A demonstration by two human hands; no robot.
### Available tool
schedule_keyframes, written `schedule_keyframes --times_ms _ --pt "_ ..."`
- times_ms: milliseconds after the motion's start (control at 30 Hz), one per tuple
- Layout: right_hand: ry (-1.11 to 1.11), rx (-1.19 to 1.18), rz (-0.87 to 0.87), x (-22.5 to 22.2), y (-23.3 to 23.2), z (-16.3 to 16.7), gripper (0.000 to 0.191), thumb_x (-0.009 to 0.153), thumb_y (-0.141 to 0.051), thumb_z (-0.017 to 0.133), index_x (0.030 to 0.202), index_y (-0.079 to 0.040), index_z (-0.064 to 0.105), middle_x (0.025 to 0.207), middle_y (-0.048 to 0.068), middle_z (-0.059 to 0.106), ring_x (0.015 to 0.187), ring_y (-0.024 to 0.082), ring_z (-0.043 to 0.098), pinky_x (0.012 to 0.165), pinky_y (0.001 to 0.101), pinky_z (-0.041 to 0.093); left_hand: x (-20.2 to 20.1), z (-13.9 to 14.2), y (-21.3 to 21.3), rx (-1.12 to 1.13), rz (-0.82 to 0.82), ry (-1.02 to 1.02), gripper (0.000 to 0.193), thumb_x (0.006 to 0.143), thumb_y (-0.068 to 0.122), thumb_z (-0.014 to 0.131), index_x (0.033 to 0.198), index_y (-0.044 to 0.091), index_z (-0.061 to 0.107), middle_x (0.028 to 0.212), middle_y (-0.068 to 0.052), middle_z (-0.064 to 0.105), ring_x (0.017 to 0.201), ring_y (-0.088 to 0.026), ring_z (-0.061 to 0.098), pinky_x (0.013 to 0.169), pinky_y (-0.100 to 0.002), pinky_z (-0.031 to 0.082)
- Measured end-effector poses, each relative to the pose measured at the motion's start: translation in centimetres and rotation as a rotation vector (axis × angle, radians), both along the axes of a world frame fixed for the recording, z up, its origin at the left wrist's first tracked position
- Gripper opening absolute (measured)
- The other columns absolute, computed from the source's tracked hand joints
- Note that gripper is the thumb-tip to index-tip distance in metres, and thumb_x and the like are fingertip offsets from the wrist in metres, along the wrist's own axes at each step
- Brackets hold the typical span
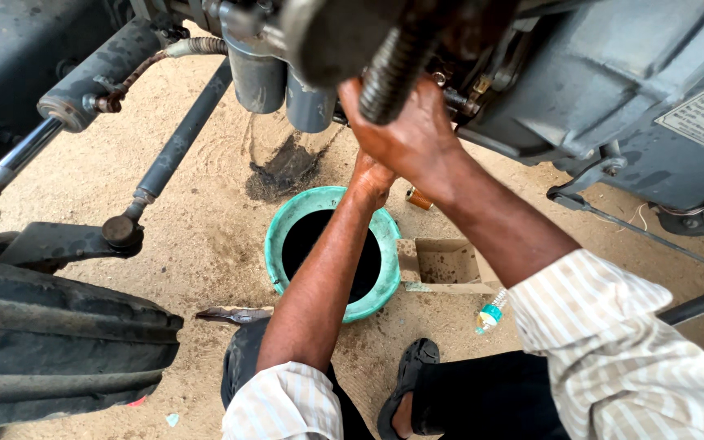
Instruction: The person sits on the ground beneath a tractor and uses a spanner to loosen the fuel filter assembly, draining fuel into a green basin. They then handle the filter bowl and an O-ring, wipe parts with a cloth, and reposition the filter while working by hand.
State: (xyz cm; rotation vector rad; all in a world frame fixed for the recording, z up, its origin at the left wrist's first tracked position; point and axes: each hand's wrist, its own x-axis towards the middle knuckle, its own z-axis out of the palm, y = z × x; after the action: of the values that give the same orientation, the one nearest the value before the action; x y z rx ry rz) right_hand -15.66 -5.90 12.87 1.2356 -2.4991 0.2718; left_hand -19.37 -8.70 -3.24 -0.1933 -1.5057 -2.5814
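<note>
My right hand [407, 134] reaches up to the underside of a grey engine block [605, 73], its fingers curled round a dark part behind a ribbed black hose [390, 69]. My left hand [370, 181] is raised just below it, touching the right wrist area; its fingers are hidden. Straight under both hands a green basin [280, 244] stands on the sand, holding black oil [307, 236]. Two grey cylindrical filters [258, 77] hang from the machine to the left of my hands.
A large tyre [50, 350] fills the lower left, with steering rods [177, 143] above it. A dark oil stain [283, 173] marks the sand. An open cardboard box [440, 265], a small plastic bottle [490, 314] and a dark metal piece [234, 314] lie by the basin. My sandalled foot [409, 383] rests nearby.
</note>
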Motion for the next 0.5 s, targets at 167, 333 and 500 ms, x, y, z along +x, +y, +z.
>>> schedule_keyframes --times_ms 167,333,500 --pt "-0.337 -0.360 -0.084 -0.7 -1.0 -0.7 0.014 0.097 -0.018 0.064 0.090 -0.007 0.063 0.077 0.005 0.064 0.063 0.012 0.066 0.066 0.0275 0.061 0.1 0.2 0.1 0.059 -0.020 0.014 0.080 0.079 0.028 0.083 0.143 0.001 0.042 0.129 -0.021 0.055 0.124 -0.032 0.056 0.104 -0.053 0.058" --pt "0.549 -0.186 0.065 -2.8 -3.4 -0.8 0.023 0.102 -0.019 0.048 0.103 -0.006 0.067 0.091 0.007 0.071 0.073 0.014 0.072 0.063 0.0244 0.062 0.3 -0.7 -0.1 0.097 -0.045 0.016 0.075 0.084 0.027 0.080 0.144 0.002 0.043 0.131 -0.022 0.055 0.125 -0.029 0.057 0.105 -0.053 0.056" --pt "-0.075 -0.176 -0.093 -1.0 -3.1 0.2 0.017 0.107 -0.008 0.053 0.108 0.000 0.068 0.084 0.017 0.071 0.064 0.021 0.072 0.057 0.0301 0.060 0.7 -1.2 -1.0 0.144 -0.140 -0.053 0.063 0.091 0.030 0.072 0.143 0.007 0.046 0.132 -0.015 0.060 0.122 -0.029 0.062 0.103 -0.050 0.057"
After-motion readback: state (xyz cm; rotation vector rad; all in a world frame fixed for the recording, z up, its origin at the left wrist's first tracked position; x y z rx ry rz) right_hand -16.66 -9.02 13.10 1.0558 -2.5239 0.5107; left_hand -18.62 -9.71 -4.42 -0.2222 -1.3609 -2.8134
